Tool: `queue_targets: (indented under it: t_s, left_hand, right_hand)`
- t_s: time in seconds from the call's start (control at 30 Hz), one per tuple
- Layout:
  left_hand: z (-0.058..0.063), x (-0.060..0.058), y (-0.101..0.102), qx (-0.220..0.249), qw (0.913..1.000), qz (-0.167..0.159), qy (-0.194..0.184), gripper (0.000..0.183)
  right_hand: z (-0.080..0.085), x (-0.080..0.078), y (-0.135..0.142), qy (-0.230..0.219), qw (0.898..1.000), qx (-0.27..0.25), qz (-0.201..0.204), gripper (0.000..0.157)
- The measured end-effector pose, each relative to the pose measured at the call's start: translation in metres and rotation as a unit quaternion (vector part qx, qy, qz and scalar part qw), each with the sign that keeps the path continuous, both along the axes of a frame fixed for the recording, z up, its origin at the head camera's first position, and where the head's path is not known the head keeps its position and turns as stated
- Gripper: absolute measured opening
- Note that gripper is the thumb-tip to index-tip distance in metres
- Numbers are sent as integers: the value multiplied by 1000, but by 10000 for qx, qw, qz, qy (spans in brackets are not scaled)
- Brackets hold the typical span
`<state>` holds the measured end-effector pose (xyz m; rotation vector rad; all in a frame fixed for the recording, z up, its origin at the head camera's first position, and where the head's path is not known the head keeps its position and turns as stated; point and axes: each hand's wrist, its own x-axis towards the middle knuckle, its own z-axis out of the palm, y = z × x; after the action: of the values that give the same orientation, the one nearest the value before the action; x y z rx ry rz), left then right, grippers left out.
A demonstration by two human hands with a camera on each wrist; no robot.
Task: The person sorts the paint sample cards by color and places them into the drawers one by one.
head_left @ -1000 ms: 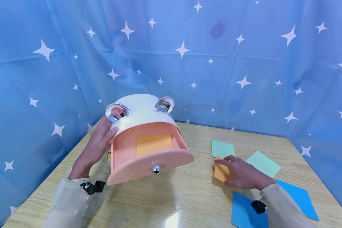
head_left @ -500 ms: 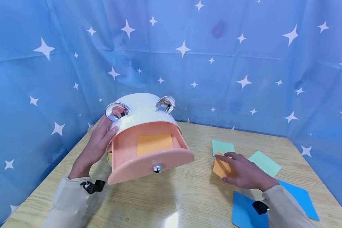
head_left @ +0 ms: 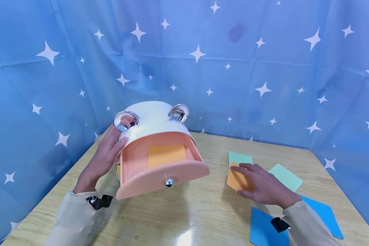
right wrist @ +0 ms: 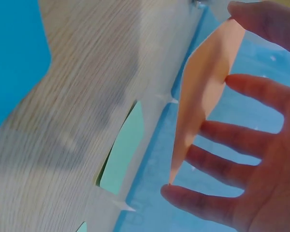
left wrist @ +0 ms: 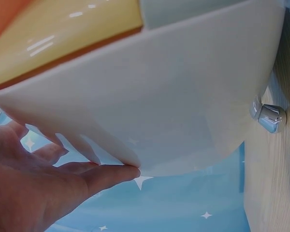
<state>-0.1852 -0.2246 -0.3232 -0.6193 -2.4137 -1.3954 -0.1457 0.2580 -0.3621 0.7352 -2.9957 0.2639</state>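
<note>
A white rounded case (head_left: 152, 118) with two chrome rings on top stands on the left of the table. Its pink drawer (head_left: 160, 179) is pulled out, with an orange card (head_left: 166, 155) lying inside. My left hand (head_left: 103, 159) rests against the case's left side; the left wrist view has its thumb and fingertips touching the white shell (left wrist: 174, 106). Over the right part of the table, my right hand (head_left: 264, 184) holds another orange card (head_left: 238, 178) by its edges, between thumb and fingers. In the right wrist view that card (right wrist: 203, 92) is slightly bent and off the table.
Two green cards (head_left: 240, 158) (head_left: 285, 177) lie around my right hand. Two blue cards (head_left: 265, 227) (head_left: 324, 215) lie nearer the front. A yellow part (left wrist: 77, 38) of the case appears in the left wrist view. A blue star-patterned curtain (head_left: 203, 75) surrounds the table.
My right hand has raised the orange card slightly and shifted it a little to the left. The left hand and the case have stayed put.
</note>
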Motion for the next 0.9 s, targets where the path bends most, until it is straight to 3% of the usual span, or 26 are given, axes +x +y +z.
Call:
queue_targets:
  t_s: [0.63, 0.9]
  left_hand:
    - [3, -3, 4, -31, 10000, -63, 14, 59]
    - [4, 3, -1, -111, 9999, 37, -47, 57]
  right_hand:
    - [11, 3, 0, 380, 9991, -191, -13, 62]
    - [13, 2, -5, 475, 9985, -281, -47, 60]
